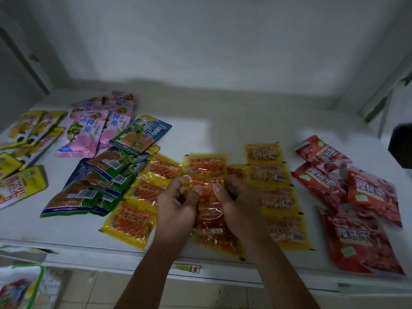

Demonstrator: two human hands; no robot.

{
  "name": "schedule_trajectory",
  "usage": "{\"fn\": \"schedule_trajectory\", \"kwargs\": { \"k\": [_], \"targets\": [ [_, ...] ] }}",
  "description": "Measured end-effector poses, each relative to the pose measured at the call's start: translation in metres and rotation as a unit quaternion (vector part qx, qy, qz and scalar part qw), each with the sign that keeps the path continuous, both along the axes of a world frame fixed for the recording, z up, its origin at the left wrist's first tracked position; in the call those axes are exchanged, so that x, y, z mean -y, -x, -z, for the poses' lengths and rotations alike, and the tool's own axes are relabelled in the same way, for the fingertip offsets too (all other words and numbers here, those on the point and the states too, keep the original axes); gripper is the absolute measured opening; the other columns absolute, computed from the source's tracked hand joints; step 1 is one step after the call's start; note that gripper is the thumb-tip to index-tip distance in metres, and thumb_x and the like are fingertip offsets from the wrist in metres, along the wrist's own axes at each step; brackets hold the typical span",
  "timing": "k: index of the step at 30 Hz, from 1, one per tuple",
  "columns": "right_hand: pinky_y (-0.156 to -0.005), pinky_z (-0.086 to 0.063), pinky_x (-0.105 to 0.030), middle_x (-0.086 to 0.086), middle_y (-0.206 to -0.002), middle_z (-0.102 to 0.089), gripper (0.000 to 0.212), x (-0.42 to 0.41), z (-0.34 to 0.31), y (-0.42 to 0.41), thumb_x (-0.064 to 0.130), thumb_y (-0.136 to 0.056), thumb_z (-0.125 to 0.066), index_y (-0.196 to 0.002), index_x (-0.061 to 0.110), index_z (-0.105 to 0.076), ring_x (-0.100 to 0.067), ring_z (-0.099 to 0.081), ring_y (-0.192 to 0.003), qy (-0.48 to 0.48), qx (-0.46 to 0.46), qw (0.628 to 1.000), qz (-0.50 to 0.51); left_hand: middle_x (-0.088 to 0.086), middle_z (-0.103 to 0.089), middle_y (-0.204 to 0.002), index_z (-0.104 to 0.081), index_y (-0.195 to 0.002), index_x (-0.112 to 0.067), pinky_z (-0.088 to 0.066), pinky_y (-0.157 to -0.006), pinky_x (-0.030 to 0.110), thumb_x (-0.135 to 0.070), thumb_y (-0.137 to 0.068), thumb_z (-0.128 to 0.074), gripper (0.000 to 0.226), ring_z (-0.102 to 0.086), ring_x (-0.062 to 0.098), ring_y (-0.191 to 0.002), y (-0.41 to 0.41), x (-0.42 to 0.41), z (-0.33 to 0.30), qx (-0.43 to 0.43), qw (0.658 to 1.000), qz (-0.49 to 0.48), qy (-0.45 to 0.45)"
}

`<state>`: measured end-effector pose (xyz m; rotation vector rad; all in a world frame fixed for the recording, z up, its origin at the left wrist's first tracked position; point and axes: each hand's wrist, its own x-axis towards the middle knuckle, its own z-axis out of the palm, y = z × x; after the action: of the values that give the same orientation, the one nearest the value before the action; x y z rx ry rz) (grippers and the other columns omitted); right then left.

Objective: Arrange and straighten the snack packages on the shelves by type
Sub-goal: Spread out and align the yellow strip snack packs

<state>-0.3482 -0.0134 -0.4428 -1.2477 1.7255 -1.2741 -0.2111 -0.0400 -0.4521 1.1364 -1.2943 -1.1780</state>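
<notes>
A strip of yellow-and-red snack packets [206,168] lies at the middle of the white shelf [223,134]. My left hand [178,200] and my right hand [236,200] both pinch it, thumbs on top. Another yellow strip [142,206] lies to the left, and a paler yellow strip [275,192] runs along the right, face down. Red pouches [356,197] are heaped at the far right. Green packets [93,186], pink pouches [89,130] and yellow bags [29,139] lie on the left side.
The shelf's back wall and angled side brackets [379,103] enclose the space. A dark object [401,143] sits at the right edge. A lower shelf with more packages [20,286] shows at the bottom left. The shelf's front lip [111,262] runs below the packets.
</notes>
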Motion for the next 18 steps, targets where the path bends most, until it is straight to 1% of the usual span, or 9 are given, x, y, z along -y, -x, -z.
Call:
{"fn": "schedule_trajectory", "kwargs": {
  "k": [3,5,7,10,12,14,15,16,18],
  "targets": [
    [-0.059,-0.046,-0.040,-0.016,-0.071,-0.062,0.032,-0.001,-0.005,-0.001,0.029,-0.101,-0.068,-0.083,0.003,-0.065,-0.028,-0.060,-0.065,0.015,0.007,1.000,0.005,-0.002,-0.040,-0.056,-0.052,-0.070,-0.016,-0.031,-0.050,0.029,-0.011,-0.102,-0.064,0.034,-0.036,0.011,-0.053,-0.001,-0.001,-0.003,0.020,0.999,0.006,0.034],
    [-0.053,-0.039,-0.026,-0.009,-0.061,-0.052,0.040,-0.002,-0.009,0.000,0.033,-0.101,-0.067,-0.076,0.001,-0.060,-0.011,-0.051,-0.053,0.017,0.008,1.000,-0.002,0.005,-0.034,-0.059,-0.049,-0.071,-0.010,-0.027,-0.052,0.033,-0.015,-0.103,-0.063,0.035,-0.031,0.015,-0.055,-0.002,0.001,-0.001,0.037,0.998,0.008,0.040],
    [-0.051,-0.034,-0.015,0.002,-0.057,-0.044,0.045,-0.002,-0.014,0.001,0.035,-0.102,-0.064,-0.070,0.004,-0.056,-0.003,-0.042,-0.049,0.009,0.009,1.000,-0.014,0.002,-0.034,-0.059,-0.053,-0.071,-0.019,-0.027,-0.053,0.032,-0.012,-0.104,-0.061,0.035,-0.030,0.015,-0.055,-0.001,0.001,-0.003,0.027,0.999,0.006,0.021],
    [-0.051,-0.029,-0.020,0.009,-0.053,-0.034,0.052,0.003,-0.022,0.001,0.042,-0.106,-0.055,-0.062,0.015,-0.044,-0.005,-0.034,-0.050,-0.009,-0.019,0.999,-0.025,0.005,-0.033,-0.063,-0.050,-0.075,-0.017,-0.027,-0.053,0.031,-0.006,-0.104,-0.060,0.032,-0.030,0.017,-0.057,0.000,0.000,-0.006,-0.001,1.000,0.005,-0.019],
    [-0.052,-0.033,-0.022,0.000,-0.056,-0.042,0.056,0.008,-0.026,0.000,0.048,-0.105,-0.054,-0.067,0.007,-0.051,-0.010,-0.043,-0.051,-0.026,-0.009,0.999,-0.024,0.011,-0.030,-0.065,-0.042,-0.076,-0.012,-0.032,-0.051,0.033,-0.006,-0.103,-0.061,0.033,-0.031,0.018,-0.059,0.000,0.000,-0.004,-0.003,1.000,0.004,-0.024],
    [-0.072,-0.055,-0.039,-0.014,-0.075,-0.066,0.057,0.017,-0.031,-0.002,0.053,-0.102,-0.059,-0.086,-0.001,-0.067,-0.025,-0.066,-0.069,-0.046,0.063,0.997,-0.001,0.022,-0.031,-0.067,-0.041,-0.079,-0.005,-0.042,-0.054,0.043,-0.012,-0.097,-0.064,0.031,-0.034,0.023,-0.062,-0.001,0.000,-0.005,-0.021,0.999,0.015,-0.026],
    [-0.080,-0.059,-0.045,-0.015,-0.085,-0.073,0.053,0.021,-0.032,-0.002,0.054,-0.099,-0.064,-0.092,0.002,-0.072,-0.029,-0.072,-0.081,-0.055,0.108,0.993,0.013,0.027,-0.033,-0.068,-0.041,-0.079,-0.001,-0.042,-0.056,0.045,-0.013,-0.091,-0.064,0.028,-0.036,0.025,-0.063,-0.001,0.000,-0.006,-0.031,0.999,0.021,-0.026],
    [-0.081,-0.062,-0.043,-0.011,-0.088,-0.077,0.045,0.024,-0.033,-0.002,0.051,-0.097,-0.069,-0.092,0.007,-0.077,-0.028,-0.075,-0.085,-0.057,0.141,0.988,0.025,0.028,-0.034,-0.068,-0.043,-0.079,0.002,-0.038,-0.057,0.042,-0.013,-0.087,-0.063,0.026,-0.036,0.026,-0.063,-0.001,-0.001,-0.006,-0.037,0.999,0.027,-0.023],
    [-0.068,-0.060,-0.026,0.001,-0.082,-0.079,0.024,0.026,-0.035,0.000,0.037,-0.096,-0.074,-0.087,0.016,-0.081,-0.013,-0.076,-0.077,-0.042,0.143,0.988,0.030,0.024,-0.039,-0.065,-0.051,-0.080,0.000,-0.034,-0.055,0.040,-0.019,-0.087,-0.063,0.024,-0.038,0.025,-0.061,-0.002,-0.004,-0.009,-0.046,0.998,0.027,-0.025]
  ]
}}
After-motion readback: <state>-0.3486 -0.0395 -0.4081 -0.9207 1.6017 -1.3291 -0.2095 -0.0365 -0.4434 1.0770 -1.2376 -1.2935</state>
